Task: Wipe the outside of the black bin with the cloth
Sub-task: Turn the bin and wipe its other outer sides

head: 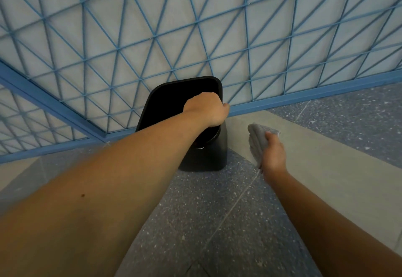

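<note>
The black bin (208,154) stands on the floor in the corner, its open top facing me. My left hand (206,109) is closed over the bin's right rim, fingers curled around the edge. A bunched grey cloth (257,139) is held in my right hand (273,154), which hovers to the right of the bin. The cloth is apart from the bin's side wall by a small gap. My left forearm hides part of the bin's front and opening.
Blue lattice partitions (152,37) with pale panels close off the corner behind and left of the bin. The floor is speckled dark blue (206,211) with a plain grey strip (315,157) running to the right.
</note>
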Demonstrator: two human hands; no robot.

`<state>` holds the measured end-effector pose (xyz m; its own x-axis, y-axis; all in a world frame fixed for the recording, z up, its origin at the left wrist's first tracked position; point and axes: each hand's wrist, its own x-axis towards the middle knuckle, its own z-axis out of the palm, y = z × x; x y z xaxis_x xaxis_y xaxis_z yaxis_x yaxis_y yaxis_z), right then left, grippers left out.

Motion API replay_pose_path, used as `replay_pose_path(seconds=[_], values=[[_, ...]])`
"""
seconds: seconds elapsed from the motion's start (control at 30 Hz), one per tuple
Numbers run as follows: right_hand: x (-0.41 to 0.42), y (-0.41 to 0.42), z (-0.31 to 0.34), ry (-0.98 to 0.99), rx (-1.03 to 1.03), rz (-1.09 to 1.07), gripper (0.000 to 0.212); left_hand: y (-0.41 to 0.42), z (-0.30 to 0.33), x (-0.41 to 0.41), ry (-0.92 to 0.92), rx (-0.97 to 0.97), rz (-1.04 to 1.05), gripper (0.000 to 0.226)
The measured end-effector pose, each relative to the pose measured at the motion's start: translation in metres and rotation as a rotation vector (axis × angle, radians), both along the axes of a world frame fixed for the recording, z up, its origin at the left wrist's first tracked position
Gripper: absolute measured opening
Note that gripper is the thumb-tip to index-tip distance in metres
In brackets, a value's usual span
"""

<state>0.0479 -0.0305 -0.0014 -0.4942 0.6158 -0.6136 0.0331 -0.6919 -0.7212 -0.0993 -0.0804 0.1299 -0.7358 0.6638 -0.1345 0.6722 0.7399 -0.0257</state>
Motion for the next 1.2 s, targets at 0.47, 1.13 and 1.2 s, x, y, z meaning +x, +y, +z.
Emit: replay_pose_path(seconds=[0.47,1.13,1.2], values=[[0.000,0.001,0.000,-0.021,0.063,0.021,0.060,-0.077,0.007,0.010,0.189,0.032,-0.436,0.058],[-0.014,-0.020,0.017,0.031,0.091,0.043,0.062,-0.071,0.006,0.028,0.094,0.087,-0.114,0.066],[-0.014,-0.021,0.019,0.030,0.090,0.053,0.058,-0.055,-0.004,0.036,0.115,0.084,-0.048,0.056]])
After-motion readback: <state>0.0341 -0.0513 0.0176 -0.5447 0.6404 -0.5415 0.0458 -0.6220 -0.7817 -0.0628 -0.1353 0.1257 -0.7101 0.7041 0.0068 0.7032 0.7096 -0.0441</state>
